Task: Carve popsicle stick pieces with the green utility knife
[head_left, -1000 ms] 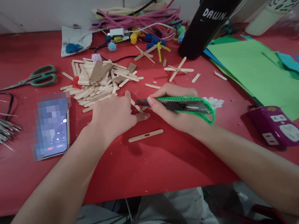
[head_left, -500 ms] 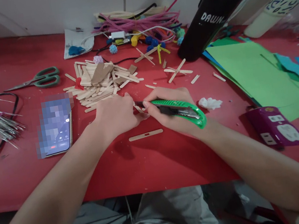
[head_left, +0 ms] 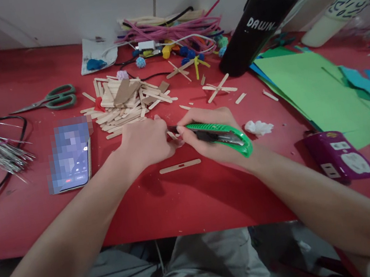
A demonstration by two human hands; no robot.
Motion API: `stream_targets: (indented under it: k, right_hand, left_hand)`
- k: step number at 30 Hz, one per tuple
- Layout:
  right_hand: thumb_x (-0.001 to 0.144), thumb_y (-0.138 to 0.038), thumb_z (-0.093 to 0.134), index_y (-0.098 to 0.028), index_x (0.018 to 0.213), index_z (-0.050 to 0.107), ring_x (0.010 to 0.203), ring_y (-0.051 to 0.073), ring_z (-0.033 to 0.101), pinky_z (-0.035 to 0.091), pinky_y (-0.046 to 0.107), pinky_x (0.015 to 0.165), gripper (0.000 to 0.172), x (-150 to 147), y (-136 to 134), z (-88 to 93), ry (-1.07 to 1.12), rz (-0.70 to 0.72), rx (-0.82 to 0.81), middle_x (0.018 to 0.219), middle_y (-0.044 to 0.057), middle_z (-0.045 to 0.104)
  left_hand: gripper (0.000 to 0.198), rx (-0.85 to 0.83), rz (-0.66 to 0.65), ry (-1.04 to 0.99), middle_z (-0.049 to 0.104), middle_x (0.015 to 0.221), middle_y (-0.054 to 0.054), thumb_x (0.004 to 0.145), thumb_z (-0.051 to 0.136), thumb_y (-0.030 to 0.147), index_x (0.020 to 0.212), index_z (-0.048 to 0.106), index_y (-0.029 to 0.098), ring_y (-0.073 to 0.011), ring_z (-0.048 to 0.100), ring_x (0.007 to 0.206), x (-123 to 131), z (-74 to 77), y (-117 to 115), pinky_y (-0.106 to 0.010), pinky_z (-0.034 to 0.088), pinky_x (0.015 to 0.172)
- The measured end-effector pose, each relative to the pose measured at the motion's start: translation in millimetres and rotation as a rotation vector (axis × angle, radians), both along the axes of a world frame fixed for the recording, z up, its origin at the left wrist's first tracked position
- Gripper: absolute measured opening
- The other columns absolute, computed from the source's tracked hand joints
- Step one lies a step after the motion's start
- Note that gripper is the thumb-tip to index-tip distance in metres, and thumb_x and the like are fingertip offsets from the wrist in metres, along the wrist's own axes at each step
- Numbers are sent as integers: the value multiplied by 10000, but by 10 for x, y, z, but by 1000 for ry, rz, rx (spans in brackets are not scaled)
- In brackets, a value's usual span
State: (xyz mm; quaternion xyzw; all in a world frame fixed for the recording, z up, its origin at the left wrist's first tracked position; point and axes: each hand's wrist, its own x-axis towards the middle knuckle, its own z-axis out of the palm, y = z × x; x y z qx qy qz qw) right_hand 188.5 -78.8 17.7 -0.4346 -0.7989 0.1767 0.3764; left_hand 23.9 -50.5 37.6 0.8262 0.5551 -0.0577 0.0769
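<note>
Leaning in over a red table (head_left: 182, 205), a person works with both bare hands close together at the centre of the clock face. The right hand (head_left: 214, 114) is closed around a green craft knife (head_left: 205, 129), gripped low like a pen, probably for fine control of its tip; the handle's tail slants back toward four o'clock, and the dark front end points at nine, right beside the other hand's fingers. The left hand (head_left: 145, 138) is palm down, apparently bracing a small wooden stick (head_left: 172, 135) against the table so that it will not slip. Only a bit of that stick shows in the gap between the hands; whether the fingers pinch it or simply press cannot be told, nor whether the blade touches it.

At six o'clock, just below, lies a second stick (head_left: 167, 169) with a slot at its middle, set apart from the rest, perhaps as a pattern to compare. A pile of loose sticks (head_left: 113, 112) sits between ten and eleven, seemingly within easy reach. A crossed-stick piece (head_left: 218, 88) rests at two o'clock, crumpled white tissue (head_left: 259, 127) at three, and a phone (head_left: 74, 157) at nine, its screen facing up, likely for viewing.
</note>
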Motion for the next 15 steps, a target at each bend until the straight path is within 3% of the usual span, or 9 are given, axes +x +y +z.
stream_targets:
  k: [9,15]
  right_hand:
    - [859,-223,558,-216,769,583,519,91,448,398,231,528,93,16,-12,-12,27,29,-8,624,-39,572]
    - [842,-211,569,-212,756,573,501,84,445,384,225,512,86,12,-22,2,13,19,-17,596,-47,545]
  left_hand:
    - [585,8,-32,24,729,951,-191,780,414,525,1118,658,115,-392,677,908,0,-5,7,-442,493,657]
    - [527,17,-38,18,731,923,-181,776,420,498,1032,685,121,-381,683,885,-5,-2,-2,-429,494,640]
